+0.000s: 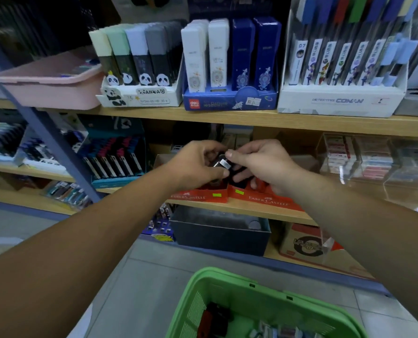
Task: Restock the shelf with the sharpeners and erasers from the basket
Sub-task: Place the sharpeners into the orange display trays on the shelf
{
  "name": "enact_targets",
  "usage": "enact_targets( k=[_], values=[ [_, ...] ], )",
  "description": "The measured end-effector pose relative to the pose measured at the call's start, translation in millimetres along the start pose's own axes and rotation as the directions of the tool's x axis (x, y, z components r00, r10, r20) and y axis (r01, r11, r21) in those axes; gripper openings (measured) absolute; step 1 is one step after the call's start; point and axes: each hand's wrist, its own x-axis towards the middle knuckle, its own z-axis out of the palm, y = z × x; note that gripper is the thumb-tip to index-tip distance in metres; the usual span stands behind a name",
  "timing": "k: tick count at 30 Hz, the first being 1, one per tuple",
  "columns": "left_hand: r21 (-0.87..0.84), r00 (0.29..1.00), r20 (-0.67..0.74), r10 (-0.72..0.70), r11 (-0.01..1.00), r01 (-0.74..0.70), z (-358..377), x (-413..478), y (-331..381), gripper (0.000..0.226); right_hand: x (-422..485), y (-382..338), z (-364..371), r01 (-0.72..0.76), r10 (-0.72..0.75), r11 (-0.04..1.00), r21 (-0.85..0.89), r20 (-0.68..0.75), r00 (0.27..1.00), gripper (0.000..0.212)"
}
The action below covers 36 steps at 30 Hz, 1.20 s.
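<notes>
Standing right beside them: both hands are up at the middle wooden shelf (239,209), meeting over the red cardboard Faber-Castell display boxes (269,200). The left hand (198,164) and right hand (260,164) are both pinching one small black-and-silver sharpener (224,164) between curled fingers (I'm guessing it's a sharpener, it's a bit blurry). It's held just above the boxes and isn't set down yet. Down below, the green plastic mesh basket (203,280) has a bunch of small packs (276,332) in it. I'd say they're midway at best, with plenty left to shelve.
</notes>
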Motion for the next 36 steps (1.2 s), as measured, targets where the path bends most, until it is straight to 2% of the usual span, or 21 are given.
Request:
enact_targets(
  k=[2, 4, 7, 10, 13, 17, 21, 23, 28, 33, 36],
  values=[
    [0.048, 0.993, -0.082, -0.091, 0.994, 0.095, -23, -9, -18, 0.043, -1, -2, 12, 0.0, -0.003, 0.994, -0.107, -0.033, 0.999, 0.035],
    [0.082, 0.971, -0.183, -0.153, 0.982, 0.17, -43, -18, -40, 0.035, 1, -2, 23, -0.066, 0.063, 0.993, -0.101, -0.034, 0.997, 0.044],
    [0.162, 0.944, -0.27, -0.188, 0.958, 0.237, -61, -31, -71, 0.032, 4, -8, 48, -0.189, 0.192, 0.981, -0.049, 0.067, 0.979, 0.027],
    [0.157, 0.943, -0.281, -0.179, 0.961, 0.229, -67, -35, -95, 0.031, 7, -11, 69, -0.247, 0.241, 0.969, 0.017, 0.174, 0.955, 0.032],
    [0.194, 0.934, -0.327, -0.141, 0.958, 0.213, -71, -31, -104, 0.03, 9, -8, 78, -0.19, 0.169, 0.977, 0.097, 0.191, 0.967, 0.039],
    [0.169, 0.924, -0.364, -0.116, 0.968, 0.188, -74, -16, -108, 0.032, 18, 0, 74, -0.019, 0.017, 0.998, 0.053, 0.03, 0.999, 0.041],
    [0.309, 0.952, -0.304, -0.04, 0.941, 0.139, -74, -6, -114, 0.038, 24, 8, 76, 0.085, -0.083, 0.993, 0.086, -0.034, 0.996, 0.047],
    [0.354, 0.955, -0.294, -0.032, 0.925, 0.14, -75, -2, -119, 0.033, 26, 13, 79, 0.106, -0.098, 0.989, 0.105, -0.083, 0.992, 0.043],
    [0.389, 0.965, -0.258, -0.035, 0.911, 0.137, -79, 2, -127, 0.033, 36, 20, 84, 0.179, -0.16, 0.979, 0.095, -0.18, 0.971, 0.036],
    [0.34, 0.967, -0.256, -0.007, 0.935, 0.097, -86, 1, -126, 0.034, 40, 19, 78, 0.285, -0.266, 0.958, 0.04, -0.258, 0.929, 0.035],
    [0.2, 0.986, -0.15, -0.076, 0.974, 0.105, -86, -2, -121, 0.031, 42, 23, 72, 0.284, -0.265, 0.958, 0.027, -0.285, 0.921, 0.034]
  ],
)
